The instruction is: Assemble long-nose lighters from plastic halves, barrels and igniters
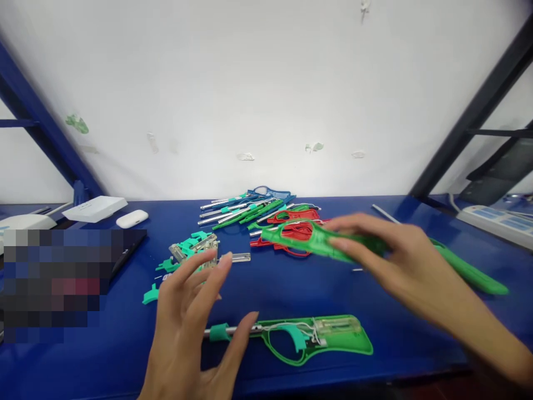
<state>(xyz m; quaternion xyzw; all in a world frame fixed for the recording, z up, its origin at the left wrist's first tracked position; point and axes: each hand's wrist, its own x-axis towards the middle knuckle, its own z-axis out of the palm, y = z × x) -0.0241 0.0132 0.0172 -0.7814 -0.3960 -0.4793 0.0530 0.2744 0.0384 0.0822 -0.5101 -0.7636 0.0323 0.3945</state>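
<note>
My right hand (395,255) grips a green lighter casing half (320,243) between thumb and fingers, raised over the table and slightly blurred. Below it lies an open green lighter half (360,341) with its parts exposed: a clear fuel tank (339,325), a teal trigger (296,338), white wires and a metal tube. A teal collar (220,332) sits around that tube. My left hand (187,316) is open, thumb and fingers apart, above the tube end; whether the thumb touches the tube I cannot tell.
Teal triggers and clear tanks (195,244) form a pile behind my left hand. Blue, green and red lighter halves (258,208) are heaped near the wall. Another green casing (470,269) lies right, by a power strip (499,222). A white case (132,219) and pixelated dark device stand left.
</note>
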